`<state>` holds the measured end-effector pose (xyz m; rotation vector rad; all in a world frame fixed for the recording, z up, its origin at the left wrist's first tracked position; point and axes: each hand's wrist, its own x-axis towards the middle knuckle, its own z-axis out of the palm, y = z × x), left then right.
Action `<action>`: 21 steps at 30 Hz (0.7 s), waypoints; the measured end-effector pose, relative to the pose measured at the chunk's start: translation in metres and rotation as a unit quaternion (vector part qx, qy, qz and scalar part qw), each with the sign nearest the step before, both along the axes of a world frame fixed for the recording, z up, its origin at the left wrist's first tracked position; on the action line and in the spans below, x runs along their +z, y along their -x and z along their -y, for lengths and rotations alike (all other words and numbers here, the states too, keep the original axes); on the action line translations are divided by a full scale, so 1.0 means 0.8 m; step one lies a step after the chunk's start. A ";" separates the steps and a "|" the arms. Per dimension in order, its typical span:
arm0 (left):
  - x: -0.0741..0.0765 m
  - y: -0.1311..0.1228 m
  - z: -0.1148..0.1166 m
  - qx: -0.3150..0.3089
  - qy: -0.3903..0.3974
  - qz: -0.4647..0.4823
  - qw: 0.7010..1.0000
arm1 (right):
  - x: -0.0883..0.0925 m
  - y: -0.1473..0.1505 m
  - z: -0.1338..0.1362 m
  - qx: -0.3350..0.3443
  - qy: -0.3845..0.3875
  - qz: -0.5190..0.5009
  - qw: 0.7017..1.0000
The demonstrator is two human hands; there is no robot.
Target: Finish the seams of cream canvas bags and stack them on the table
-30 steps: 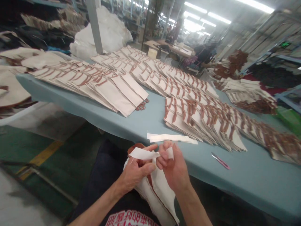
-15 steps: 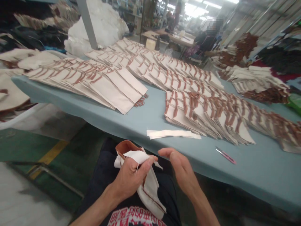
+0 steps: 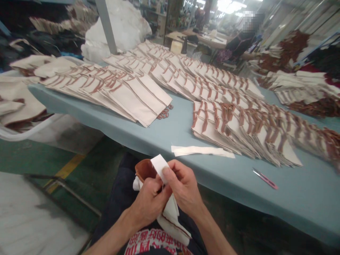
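My left hand (image 3: 150, 200) is closed around a cream fabric piece (image 3: 171, 210) with brown edging, held above my lap. A brown lining or flap (image 3: 145, 169) of the same piece curls out past the left fingers. My right hand (image 3: 183, 182) pinches a short white strip (image 3: 160, 166) between thumb and fingers, right beside the left thumb. The strip stands up over the brown part. Where its lower end meets the fabric is hidden by my fingers.
On the blue table (image 3: 148, 141) lie a pale strip (image 3: 203, 151), a pink-handled cutting tool (image 3: 265, 179) and overlapping rows of cream pieces with brown edging (image 3: 223, 124). A white bin (image 3: 47, 124) with fabric stands left. A person (image 3: 240, 42) is at the back.
My right hand has come in from the right and taken hold of the white strip, which now stands upright. The left hand keeps its grip on the fabric piece. The view has shifted slightly.
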<state>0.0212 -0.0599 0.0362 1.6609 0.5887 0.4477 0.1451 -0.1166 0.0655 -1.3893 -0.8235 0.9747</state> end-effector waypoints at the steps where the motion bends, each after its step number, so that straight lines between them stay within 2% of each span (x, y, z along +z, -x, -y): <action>1: 0.000 0.003 0.000 0.029 0.003 -0.004 1.000 | -0.009 0.001 -0.002 -0.043 -0.017 -0.033 0.998; 4: -0.004 0.013 -0.001 0.112 0.003 -0.006 0.994 | -0.048 0.007 -0.006 -0.176 -0.033 -0.105 0.978; 5: -0.007 0.017 -0.002 0.133 0.009 -0.013 0.991 | -0.063 0.011 -0.005 -0.190 -0.015 -0.120 0.974; 7: -0.017 0.026 -0.001 0.151 0.034 -0.038 0.987 | -0.092 0.025 0.001 -0.180 0.010 -0.144 0.973; 10: -0.032 0.041 0.000 0.132 0.070 -0.069 0.986 | -0.123 0.049 0.016 -0.147 0.049 -0.172 0.973; 15: -0.035 0.067 -0.001 0.064 0.079 -0.105 0.989 | -0.145 0.066 0.032 -0.123 0.090 -0.197 0.969; 19: -0.032 0.085 -0.003 0.015 0.053 -0.166 0.985 | -0.148 0.068 0.032 -0.100 0.106 -0.204 0.968; 21: -0.035 0.091 -0.002 0.011 0.034 -0.179 0.983 | -0.146 0.069 0.030 -0.085 0.109 -0.207 0.968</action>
